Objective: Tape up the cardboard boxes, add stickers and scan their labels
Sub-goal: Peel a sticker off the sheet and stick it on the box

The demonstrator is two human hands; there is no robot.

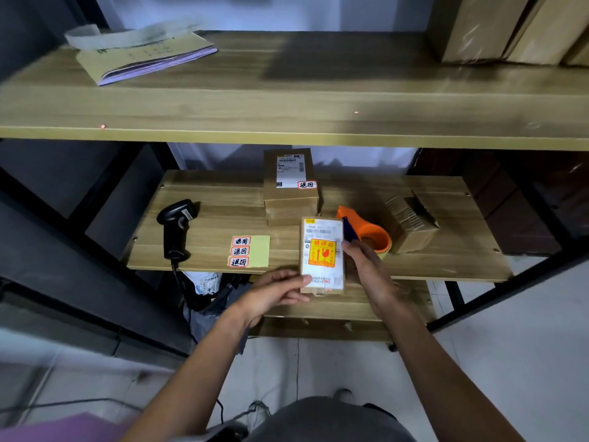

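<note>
Wood-grain shelves (287,106) w/ blk metal frame (455,295); pale tiled floor (516,339); white wall (223,11) behind; light dim.

place: parcel packing room | evidence: wooden shelving (287,106), labelled cardboard boxes (290,186), barcode scanner (176,226), tape dispenser (366,232)

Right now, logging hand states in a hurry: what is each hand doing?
Left hand: holds the small brown cardboard box with the orange sticker.
Right hand: holds the same box's right edge.

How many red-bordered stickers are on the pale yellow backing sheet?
3, in a column at the left edge of the pale yellow backing sheet: top sticker, middle sticker, bottom sticker.
</note>
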